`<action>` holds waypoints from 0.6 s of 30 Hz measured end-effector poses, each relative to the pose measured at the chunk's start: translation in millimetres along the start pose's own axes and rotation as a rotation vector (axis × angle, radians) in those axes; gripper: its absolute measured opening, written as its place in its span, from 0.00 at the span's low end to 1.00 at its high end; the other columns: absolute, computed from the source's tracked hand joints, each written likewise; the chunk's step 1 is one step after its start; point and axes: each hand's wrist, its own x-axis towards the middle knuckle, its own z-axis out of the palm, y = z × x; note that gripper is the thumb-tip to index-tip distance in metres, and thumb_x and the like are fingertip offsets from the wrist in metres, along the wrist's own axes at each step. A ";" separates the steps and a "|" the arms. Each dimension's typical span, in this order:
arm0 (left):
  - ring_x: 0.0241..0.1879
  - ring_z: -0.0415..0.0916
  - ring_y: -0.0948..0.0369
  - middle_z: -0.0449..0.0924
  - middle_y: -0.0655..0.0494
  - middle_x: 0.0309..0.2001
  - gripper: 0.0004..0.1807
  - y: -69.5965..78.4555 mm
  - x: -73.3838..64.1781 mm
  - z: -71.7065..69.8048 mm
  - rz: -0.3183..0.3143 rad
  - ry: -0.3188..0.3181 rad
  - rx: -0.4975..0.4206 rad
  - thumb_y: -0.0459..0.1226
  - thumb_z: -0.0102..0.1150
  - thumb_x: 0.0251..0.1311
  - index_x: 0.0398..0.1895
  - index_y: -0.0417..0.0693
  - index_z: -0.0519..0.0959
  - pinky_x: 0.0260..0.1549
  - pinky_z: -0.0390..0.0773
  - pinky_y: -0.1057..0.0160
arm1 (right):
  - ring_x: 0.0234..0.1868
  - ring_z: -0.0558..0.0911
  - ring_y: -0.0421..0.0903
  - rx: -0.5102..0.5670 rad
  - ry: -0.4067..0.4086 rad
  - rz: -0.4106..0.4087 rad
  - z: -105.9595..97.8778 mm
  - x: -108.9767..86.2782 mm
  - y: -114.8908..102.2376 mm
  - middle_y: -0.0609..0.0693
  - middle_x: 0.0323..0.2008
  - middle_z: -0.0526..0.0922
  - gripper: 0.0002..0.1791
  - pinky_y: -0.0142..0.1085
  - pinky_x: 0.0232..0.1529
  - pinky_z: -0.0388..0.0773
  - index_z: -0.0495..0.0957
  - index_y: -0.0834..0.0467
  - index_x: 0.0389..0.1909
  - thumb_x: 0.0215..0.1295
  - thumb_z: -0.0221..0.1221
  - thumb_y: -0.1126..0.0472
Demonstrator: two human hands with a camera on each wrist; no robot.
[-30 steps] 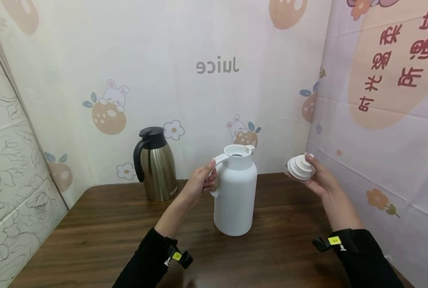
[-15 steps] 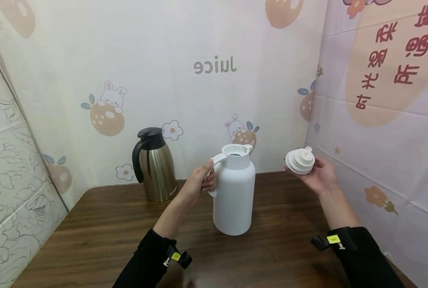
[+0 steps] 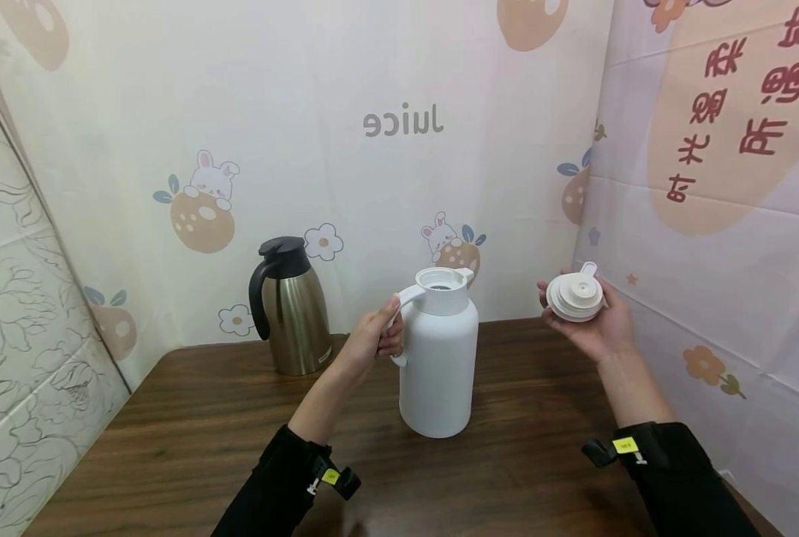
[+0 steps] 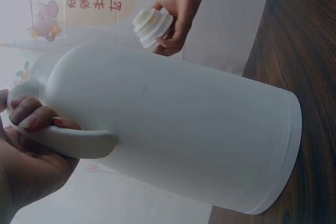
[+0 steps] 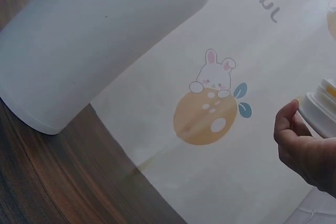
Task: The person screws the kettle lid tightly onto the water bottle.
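A white vacuum jug (image 3: 439, 373) stands upright on the wooden table, its round mouth uncovered at the top. My left hand (image 3: 375, 335) grips the jug's handle; in the left wrist view its fingers (image 4: 32, 115) wrap around that white handle (image 4: 79, 142). Out to the right, above the table, my right hand (image 3: 607, 333) holds the jug's white lid (image 3: 576, 296) by its edge. The lid's stepped underside faces the head camera, with a small tab pointing up. In the right wrist view, only part of the lid (image 5: 320, 111) and the hand (image 5: 310, 156) shows at the right edge.
A steel vacuum jug (image 3: 297, 317) with a black lid and handle stands at the back left of the dark wooden table (image 3: 171, 440). Printed cloth walls (image 3: 386, 186) rise right behind the table and along its right side.
My right hand has turned the lid, so its underside faces the head camera more and its tab has come up into view. The left hand and the white jug stay in place.
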 end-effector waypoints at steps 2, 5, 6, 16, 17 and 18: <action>0.20 0.55 0.62 0.57 0.58 0.20 0.28 0.4 0.3 0.2 0.003 -0.002 -0.003 0.53 0.38 0.84 0.24 0.46 0.62 0.24 0.58 0.67 | 0.67 0.75 0.68 0.027 0.005 0.006 0.5 -0.5 -0.7 0.71 0.67 0.74 0.26 0.56 0.61 0.71 0.71 0.60 0.70 0.86 0.45 0.48; 0.20 0.55 0.63 0.57 0.58 0.20 0.28 0.9 0.6 0.5 0.005 -0.006 0.000 0.52 0.38 0.84 0.24 0.46 0.62 0.24 0.58 0.67 | 0.69 0.72 0.67 0.063 0.018 0.008 1.2 -0.7 -1.1 0.69 0.67 0.73 0.25 0.57 0.64 0.71 0.69 0.60 0.72 0.86 0.45 0.49; 0.20 0.55 0.63 0.57 0.58 0.20 0.28 1.0 0.8 0.5 0.007 -0.007 0.003 0.52 0.38 0.84 0.24 0.46 0.62 0.24 0.58 0.67 | 0.70 0.72 0.67 0.067 0.026 0.005 1.6 -0.7 -0.9 0.68 0.66 0.73 0.25 0.57 0.65 0.71 0.69 0.60 0.72 0.86 0.45 0.50; 0.19 0.55 0.63 0.58 0.59 0.20 0.27 -0.7 0.1 -1.2 0.013 -0.011 -0.001 0.53 0.39 0.84 0.24 0.47 0.62 0.25 0.57 0.64 | 0.66 0.80 0.62 -0.217 0.030 -0.082 19.9 -1.4 5.1 0.63 0.64 0.78 0.25 0.53 0.58 0.80 0.69 0.56 0.74 0.87 0.40 0.50; 0.19 0.55 0.63 0.58 0.59 0.20 0.28 -1.1 0.1 -1.2 0.013 -0.010 -0.002 0.53 0.39 0.84 0.24 0.47 0.62 0.25 0.57 0.63 | 0.65 0.81 0.61 -0.274 0.038 -0.096 24.2 -1.7 6.6 0.62 0.63 0.79 0.25 0.51 0.57 0.81 0.69 0.55 0.75 0.87 0.39 0.50; 0.19 0.55 0.63 0.58 0.59 0.19 0.27 -1.5 0.0 -1.4 0.014 -0.009 -0.002 0.53 0.39 0.84 0.24 0.47 0.62 0.25 0.56 0.63 | 0.65 0.82 0.59 -0.323 0.048 -0.109 28.6 -1.8 8.0 0.61 0.62 0.81 0.26 0.50 0.57 0.81 0.68 0.54 0.75 0.87 0.39 0.49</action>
